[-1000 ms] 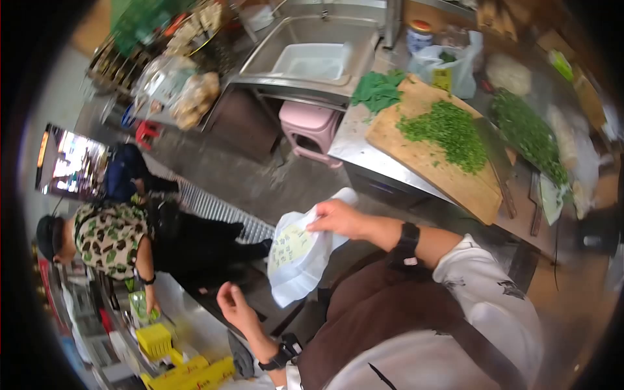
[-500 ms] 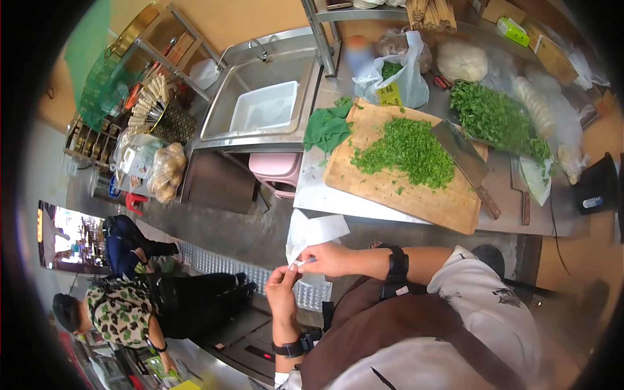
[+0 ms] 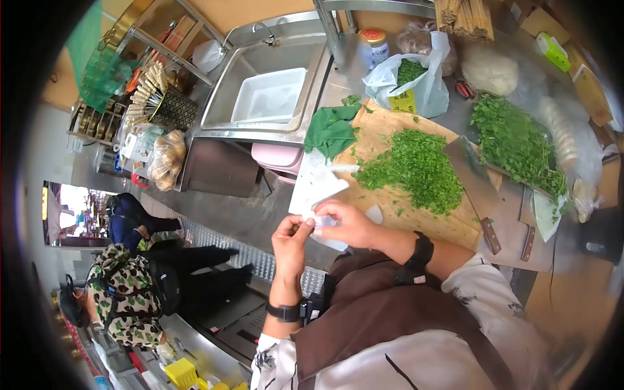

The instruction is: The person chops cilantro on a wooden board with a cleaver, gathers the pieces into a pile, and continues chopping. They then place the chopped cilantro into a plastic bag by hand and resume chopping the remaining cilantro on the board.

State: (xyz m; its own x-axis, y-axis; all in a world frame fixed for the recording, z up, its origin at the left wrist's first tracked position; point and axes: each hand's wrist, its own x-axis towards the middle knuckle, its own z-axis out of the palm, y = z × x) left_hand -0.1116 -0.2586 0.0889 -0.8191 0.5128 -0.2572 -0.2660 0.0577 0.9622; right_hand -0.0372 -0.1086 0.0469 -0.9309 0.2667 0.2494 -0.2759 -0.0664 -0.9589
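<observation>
Both hands pinch a thin, crumpled white sheet [image 3: 325,188], its upper part standing up past the fingers. My left hand [image 3: 290,242] grips the lower edge between thumb and fingers. Close against it, my right hand [image 3: 351,224] has its fingertips closed on the same sheet. The hands are at the near left corner of a wooden cutting board [image 3: 432,224], and the sheet overlaps the board in this view. Chopped green herbs [image 3: 416,172] are spread over the board. A cleaver [image 3: 471,166] lies along its right side, handle toward me.
Beside the board are a green cloth [image 3: 330,132], a plastic bag of greens [image 3: 432,84], a red-lidded jar [image 3: 375,49], leafy herbs [image 3: 513,146] and another knife [image 3: 530,242]. A sink with a white tub [image 3: 270,96] stands left. A person in camouflage [image 3: 127,296] works at lower left.
My hands and the white sheet have come nearer the cutting board, the sheet now overlapping its corner. My view has shifted, and the person in camouflage leans differently.
</observation>
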